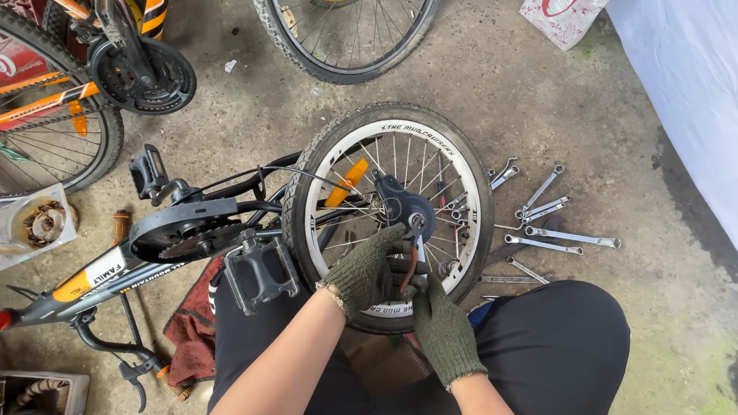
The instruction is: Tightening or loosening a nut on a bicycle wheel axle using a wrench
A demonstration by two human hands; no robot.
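- Stained concrete floor [531, 79], bikes parked at the top.
- Orange bike [31, 107] at far left.
- A small bike lies on its side, pedal [258, 271] up, beside a red rag [191, 325].
- Left hand [365, 272], gloved, lies on the wheel [386, 213] near the hub; whether it grips anything cannot be told.
- Right hand [440, 325], gloved, is closed on a tool [411, 265] at the hub.
- Wrenches [545, 227] lie fanned out right of the wheel.

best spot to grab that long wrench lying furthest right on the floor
Take the long wrench by its bare middle shaft, coming from above and from the right. It lies flat and nearly level on the concrete, its right end clear, while other wrenches crowd its left end.
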